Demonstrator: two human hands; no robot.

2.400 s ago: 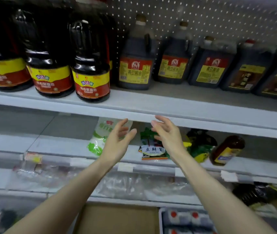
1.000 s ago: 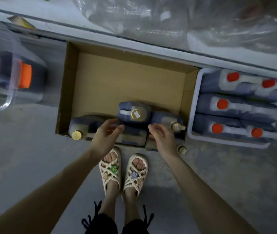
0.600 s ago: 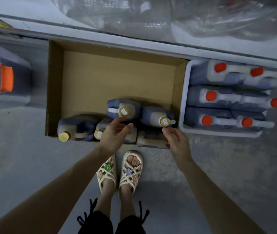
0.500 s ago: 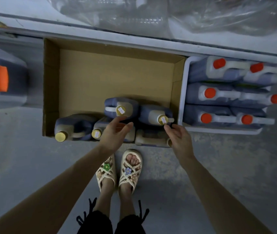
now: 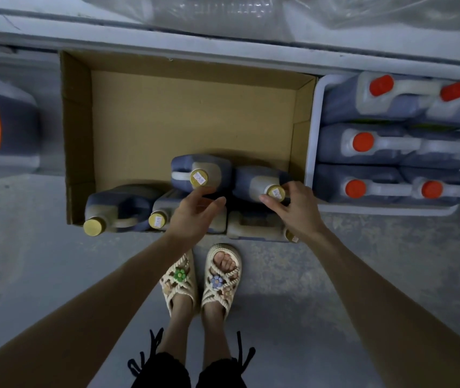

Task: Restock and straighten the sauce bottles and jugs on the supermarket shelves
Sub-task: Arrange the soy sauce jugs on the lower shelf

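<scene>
Sauce jugs [image 5: 251,179] crowd the near end of the cardboard box [image 5: 189,113] in the head view, right hand [image 5: 297,211] pinching one gold cap [image 5: 275,191], left hand [image 5: 195,215] loosely open over another: better to hook the handles than lift by caps.

1. A shop aisle: a grey shelf edge [image 5: 223,43] spans the frame's top.
2. Centre: an open cardboard box [image 5: 77,135] of yellow-capped jugs [image 5: 122,208], with price stickers [image 5: 199,177] on some caps.
3. Right: a white crate [image 5: 311,152] packed with red-capped jugs [image 5: 363,141].
</scene>
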